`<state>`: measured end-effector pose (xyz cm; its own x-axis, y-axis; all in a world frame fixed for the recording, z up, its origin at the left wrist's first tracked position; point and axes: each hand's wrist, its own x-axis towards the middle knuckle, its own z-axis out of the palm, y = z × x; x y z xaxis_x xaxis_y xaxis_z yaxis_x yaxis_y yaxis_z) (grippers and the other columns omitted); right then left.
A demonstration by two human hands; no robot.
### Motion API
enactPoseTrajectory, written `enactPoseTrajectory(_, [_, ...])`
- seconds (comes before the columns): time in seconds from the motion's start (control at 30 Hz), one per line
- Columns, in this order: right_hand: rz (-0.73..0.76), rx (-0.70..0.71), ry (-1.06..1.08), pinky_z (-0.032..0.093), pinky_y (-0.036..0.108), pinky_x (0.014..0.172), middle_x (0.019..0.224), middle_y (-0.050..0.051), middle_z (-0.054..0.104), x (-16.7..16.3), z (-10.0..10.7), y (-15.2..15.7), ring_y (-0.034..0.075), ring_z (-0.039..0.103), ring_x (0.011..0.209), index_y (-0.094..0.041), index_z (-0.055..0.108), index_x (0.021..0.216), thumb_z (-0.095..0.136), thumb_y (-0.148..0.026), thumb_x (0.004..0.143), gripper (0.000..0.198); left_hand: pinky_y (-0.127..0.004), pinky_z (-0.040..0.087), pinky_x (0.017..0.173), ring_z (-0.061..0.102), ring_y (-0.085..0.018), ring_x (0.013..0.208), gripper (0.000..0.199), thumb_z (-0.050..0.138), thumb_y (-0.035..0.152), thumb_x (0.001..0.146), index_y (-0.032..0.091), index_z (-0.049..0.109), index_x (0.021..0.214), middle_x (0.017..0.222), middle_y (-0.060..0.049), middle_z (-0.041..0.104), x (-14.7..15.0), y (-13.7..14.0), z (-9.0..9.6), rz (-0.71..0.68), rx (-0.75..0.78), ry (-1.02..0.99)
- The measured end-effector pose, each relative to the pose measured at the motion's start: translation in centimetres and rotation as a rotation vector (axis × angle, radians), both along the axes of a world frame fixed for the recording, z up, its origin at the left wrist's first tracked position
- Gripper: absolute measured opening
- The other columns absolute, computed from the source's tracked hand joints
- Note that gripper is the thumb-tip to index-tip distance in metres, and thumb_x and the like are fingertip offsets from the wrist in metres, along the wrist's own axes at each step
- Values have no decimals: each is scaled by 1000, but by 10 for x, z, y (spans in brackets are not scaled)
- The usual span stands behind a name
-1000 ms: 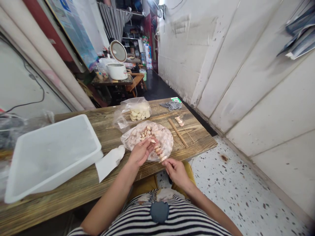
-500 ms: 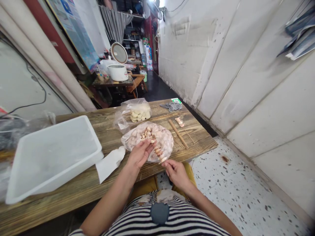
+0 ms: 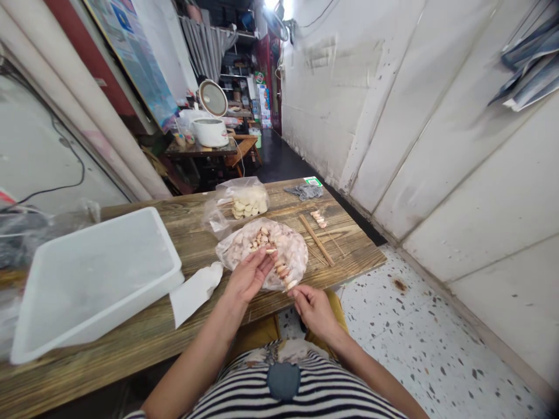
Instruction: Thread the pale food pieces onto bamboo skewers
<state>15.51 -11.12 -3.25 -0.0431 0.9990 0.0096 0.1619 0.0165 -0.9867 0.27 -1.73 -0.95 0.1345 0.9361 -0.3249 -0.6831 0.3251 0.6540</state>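
Between the thumb and fingers of my left hand [image 3: 250,273] is a garlic clove [image 3: 271,251]. My right hand [image 3: 311,305] pinches the near end of a skewer of garlic cloves [image 3: 283,272], with several cloves threaded in a row. The skewer slants up and left, its far end close to the clove in my left hand. Beneath both lies a clear plastic bag of garlic cloves [image 3: 236,240], its mouth spread open. A finished-looking garlic skewer [image 3: 319,219] rests on the table to the right, beside a bundle of bare wooden skewers [image 3: 316,239].
Behind the garlic sits another plastic bag with pale skewered pieces [image 3: 250,205]. A white plastic tray [image 3: 102,279] fills the left of the wooden table [image 3: 356,247], with a white paper [image 3: 195,292] against it. A crumpled grey plastic piece [image 3: 304,191] lies near the far edge.
The clove in my left fingers has turned slightly and now shows a narrower side. My right hand keeps its pinch on the skewer, nearly in place. The whole view has shifted slightly.
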Motion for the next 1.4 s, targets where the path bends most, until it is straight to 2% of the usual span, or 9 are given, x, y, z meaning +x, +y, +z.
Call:
enactPoseTrajectory(0.23, [6, 12, -16, 26, 18, 43, 49, -6, 39, 1, -1, -1, 9, 33, 44, -16, 60, 75, 43, -31, 87, 26, -25, 55, 76, 67, -14, 78, 13, 53, 5, 81, 10, 64, 85, 82, -9, 71, 2, 1, 1, 9, -47, -27])
enactPoseTrajectory(0.43, [0, 3, 0, 23, 18, 42, 48, -6, 37, -1, -1, 0, 8, 30, 43, -16, 60, 76, 44, -31, 88, 25, -26, 55, 75, 67, -13, 78, 15, 50, 3, 82, 11, 62, 80, 79, -7, 71, 5, 0, -4, 37, -96, -102])
enactPoseTrajectory(0.63, [19, -6, 36, 23, 18, 41, 46, -7, 36, -1, -1, -1, 8, 29, 41, -16, 59, 76, 43, -30, 88, 24, -22, 55, 62, 67, -12, 73, 24, 57, 4, 77, 18, 64, 95, 80, -2, 71, 6, -4, -3, 60, -20, -43])
enactPoseTrajectory(0.83, [13, -1, 19, 23, 18, 41, 47, -7, 37, -1, -1, -1, 8, 30, 42, -15, 60, 76, 44, -29, 87, 24, -22, 54, 67, 63, -9, 67, 12, 60, 9, 77, 11, 67, 86, 73, -3, 68, 8, -5, -9, 145, 33, 31])
enactPoseTrajectory(1.13, [17, -14, -5, 24, 19, 42, 48, -6, 38, 1, 4, -2, 8, 31, 43, -15, 59, 74, 43, -30, 87, 25, -20, 54, 64, 65, -10, 67, 8, 60, 9, 76, 12, 65, 81, 73, -5, 70, 7, -5, -13, 108, -12, 29])
enactPoseTrajectory(1.27, [22, -19, -9, 24, 19, 42, 48, -6, 37, 1, 3, -3, 8, 30, 43, -15, 60, 75, 44, -31, 87, 26, -22, 54, 67, 67, -13, 74, 11, 62, 9, 75, 13, 63, 85, 78, -8, 71, 6, -5, -12, 95, 14, 37])
enactPoseTrajectory(1.4, [18, -28, -9, 23, 19, 42, 47, -6, 37, 1, 1, -1, 9, 30, 42, -15, 60, 75, 43, -32, 87, 26, -23, 53, 69, 68, -14, 74, 16, 69, 11, 67, 13, 60, 80, 76, -6, 71, 8, -5, -13, 129, 42, 74])
